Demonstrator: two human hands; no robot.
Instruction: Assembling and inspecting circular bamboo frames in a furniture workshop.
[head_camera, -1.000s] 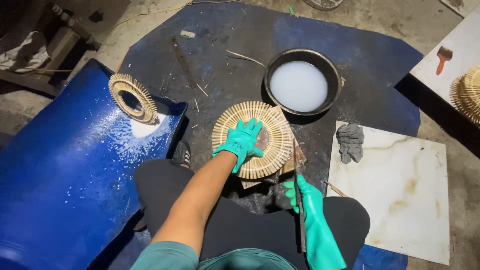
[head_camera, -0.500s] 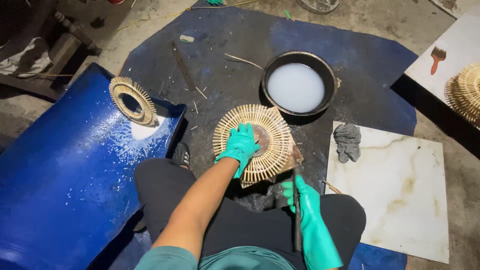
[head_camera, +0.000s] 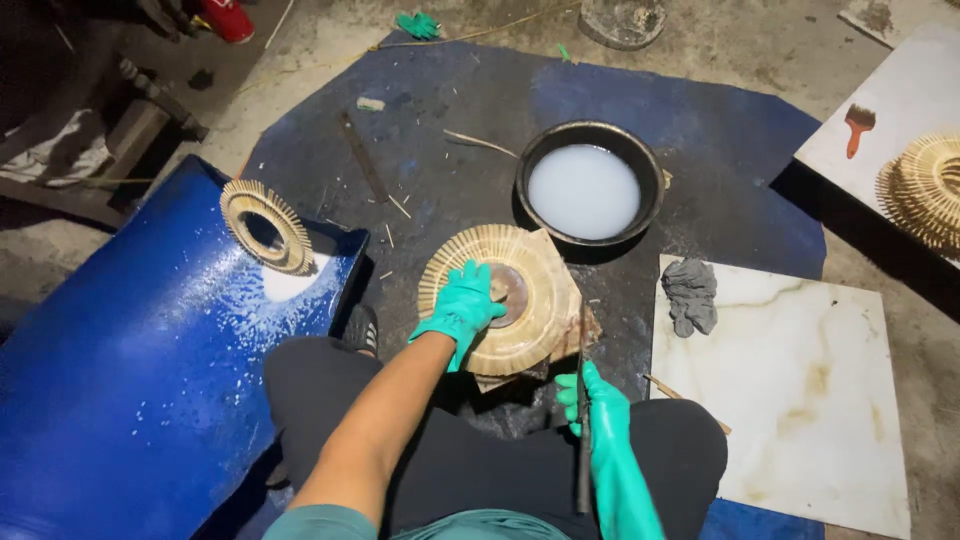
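Left grip flat on woven disc, right around rod; milky-liquid pan beside

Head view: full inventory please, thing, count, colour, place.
woven disc: 1, tan, centre, on the dark mat
woven ring: 1, tan, on the blue sheet, left
woven piece: 1, tan, on the white board, right edge
round pan: 1, black, holding milky white liquid, beyond the disc
blue sheet: 1, white-speckled, left
marble tile: 1, white with tan veins, right
grey lump: 1, on the tile's near-left corner
brush: 1, red-orange, on the white board
dark mat: 1, blue-black, under the work
thin rod: 1, dark, in the right hand
left hand: green glove, pressing on the disc
right hand: green glove, gripping the rod
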